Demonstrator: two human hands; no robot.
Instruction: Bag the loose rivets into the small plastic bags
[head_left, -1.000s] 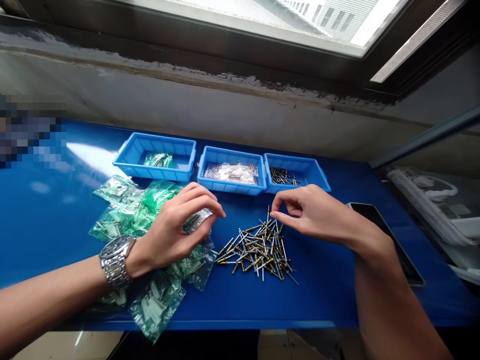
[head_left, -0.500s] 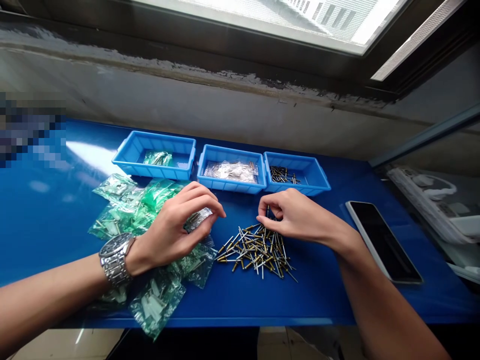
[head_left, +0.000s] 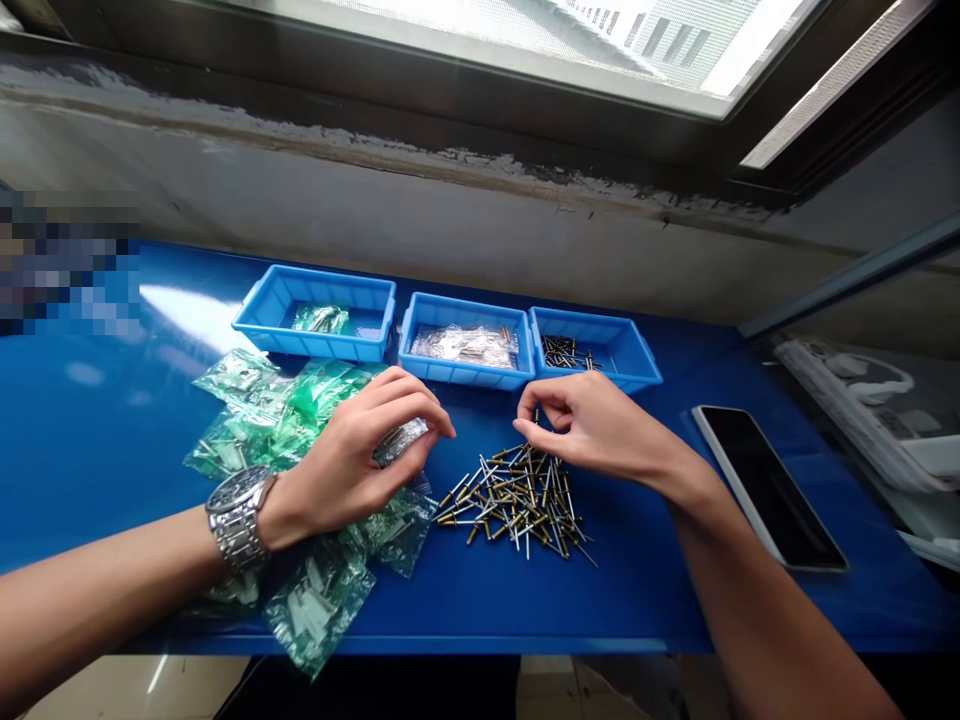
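Observation:
My left hand (head_left: 375, 450), with a metal wristwatch (head_left: 238, 515) at the wrist, hovers over green-tinted plastic bags (head_left: 315, 605) of small pale parts. Its thumb and forefinger meet at the tips; anything between them is too small or hidden to make out. Above the back of a loose pile of pop rivets (head_left: 517, 500) is my right hand (head_left: 592, 425). Thumb and forefinger close in a pinch there, their contents hidden. One rivet shows beneath the curled fingers, but I cannot tell whether it is held. The rivets have brass-coloured bodies and silver pins.
Three blue bins stand in a row at the back: the left bin (head_left: 315, 345) with a green bag, the middle bin (head_left: 465, 372) with clear bags, the right bin (head_left: 626, 345) with dark rivets. A phone (head_left: 769, 485) lies right of my forearm. Wall and window rise behind.
The view has shifted very slightly, moving the bins and bags a little to the right in the picture. Both hands keep almost the same pose over the bags and rivets.

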